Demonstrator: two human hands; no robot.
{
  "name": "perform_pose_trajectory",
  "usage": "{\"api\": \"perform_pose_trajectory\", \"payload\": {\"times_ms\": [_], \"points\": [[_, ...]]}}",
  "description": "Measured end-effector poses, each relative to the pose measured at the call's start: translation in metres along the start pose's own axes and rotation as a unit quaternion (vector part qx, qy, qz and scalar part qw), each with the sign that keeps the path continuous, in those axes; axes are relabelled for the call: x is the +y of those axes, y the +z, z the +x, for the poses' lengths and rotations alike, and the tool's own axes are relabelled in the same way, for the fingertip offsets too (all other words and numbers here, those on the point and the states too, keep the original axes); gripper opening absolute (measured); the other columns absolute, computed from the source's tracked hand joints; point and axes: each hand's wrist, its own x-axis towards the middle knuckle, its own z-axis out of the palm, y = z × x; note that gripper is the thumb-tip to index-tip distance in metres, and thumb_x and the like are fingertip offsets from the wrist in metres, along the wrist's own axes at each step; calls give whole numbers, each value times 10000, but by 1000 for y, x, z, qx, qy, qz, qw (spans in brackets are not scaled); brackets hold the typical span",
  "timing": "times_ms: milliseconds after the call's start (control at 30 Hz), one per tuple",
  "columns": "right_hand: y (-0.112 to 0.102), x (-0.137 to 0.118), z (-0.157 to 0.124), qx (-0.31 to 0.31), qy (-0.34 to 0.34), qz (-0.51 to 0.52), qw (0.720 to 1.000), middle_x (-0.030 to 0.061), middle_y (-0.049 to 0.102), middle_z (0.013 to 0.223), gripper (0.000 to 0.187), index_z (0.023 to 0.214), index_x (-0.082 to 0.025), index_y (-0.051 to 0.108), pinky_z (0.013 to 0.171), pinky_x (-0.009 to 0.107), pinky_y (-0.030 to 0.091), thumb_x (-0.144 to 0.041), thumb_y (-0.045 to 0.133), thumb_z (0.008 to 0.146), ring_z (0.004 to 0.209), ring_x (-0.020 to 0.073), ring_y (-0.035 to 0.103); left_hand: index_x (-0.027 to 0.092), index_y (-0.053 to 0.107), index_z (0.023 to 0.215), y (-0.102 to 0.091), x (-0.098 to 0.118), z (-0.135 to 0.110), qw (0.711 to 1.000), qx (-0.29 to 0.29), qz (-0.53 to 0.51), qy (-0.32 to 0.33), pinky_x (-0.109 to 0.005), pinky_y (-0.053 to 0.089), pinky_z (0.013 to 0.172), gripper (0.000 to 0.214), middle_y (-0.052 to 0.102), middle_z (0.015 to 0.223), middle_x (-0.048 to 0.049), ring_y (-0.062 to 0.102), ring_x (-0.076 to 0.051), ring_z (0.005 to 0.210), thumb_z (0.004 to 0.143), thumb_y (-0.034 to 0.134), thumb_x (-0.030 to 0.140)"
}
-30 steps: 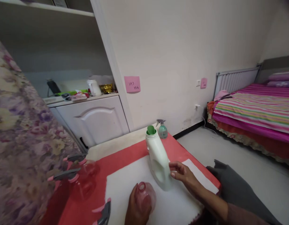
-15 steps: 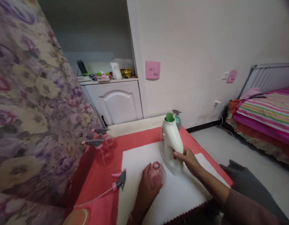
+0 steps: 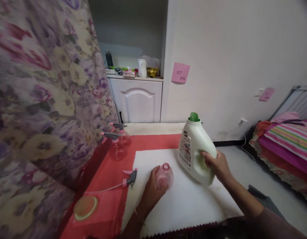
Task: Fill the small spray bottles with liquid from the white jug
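My right hand (image 3: pixel 216 163) grips the handle of a white detergent jug (image 3: pixel 194 147) with an open green spout; the jug leans left, its base on the white cloth (image 3: pixel 188 199). My left hand (image 3: pixel 153 188) is wrapped round a small pink see-through bottle (image 3: pixel 164 174) that stands open-necked on the cloth, just left of the jug. A pink and grey spray head with its tube (image 3: pixel 130 178) lies loose on the cloth's left edge, beside my left hand.
Two pink spray bottles (image 3: pixel 118 143) stand at the back left of the red table cover (image 3: pixel 111 172). An orange and green lid (image 3: pixel 85 207) lies near the front left. A floral curtain (image 3: pixel 41 93) hangs at left, a white cabinet (image 3: pixel 138 99) behind, a striped bed (image 3: pixel 290 139) at right.
The view has swung left. My right hand has closed round the jug's handle and tipped the jug further left, towards the pink bottle. My left hand stays on the bottle.
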Motion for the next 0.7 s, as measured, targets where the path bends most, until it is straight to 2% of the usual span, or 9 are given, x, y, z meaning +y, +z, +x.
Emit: {"api": "perform_pose_trajectory", "payload": {"times_ms": [200,367,467,567,700], "points": [[-31,-19,3,-43,-30,-111,992,-85,489,366,334,719,-197,585,444,253,348,-476,762,672,371,120,422,195,397,1357,-3,3,-5,999,-11,-26,28,-424,412,1063,588,535,1364,-141,532,-273,1242,825,618,311],[-49,-43,2,-102,-40,-175,978,-81,504,451,422,862,-178,615,402,239,358,-543,731,684,377,121,446,217,378,1370,-4,1,-6,999,-15,-28,28,-455,393,1079,610,509,1393,-131,497,-292,1281,821,630,307],[-56,-55,1,-145,-41,-223,963,-61,552,568,456,927,-177,611,381,226,363,-554,725,698,400,105,449,214,352,1393,-5,0,-6,999,-17,-29,36,-448,361,1109,669,469,1438,-132,453,-294,1327,800,654,283],[-60,-62,2,-191,-62,-264,943,-26,600,658,422,903,-181,611,382,220,379,-552,709,727,461,119,499,205,346,1406,-6,2,-5,998,-22,-33,47,-435,351,1121,711,457,1455,-136,439,-295,1345,779,676,260],[-63,-70,4,-233,-115,-319,912,2,670,728,370,886,-202,630,495,246,473,-539,701,750,606,182,623,200,376,1402,-9,5,-5,997,-27,-39,55,-435,366,1112,655,482,1446,-133,463,-290,1334,810,647,274]]}}
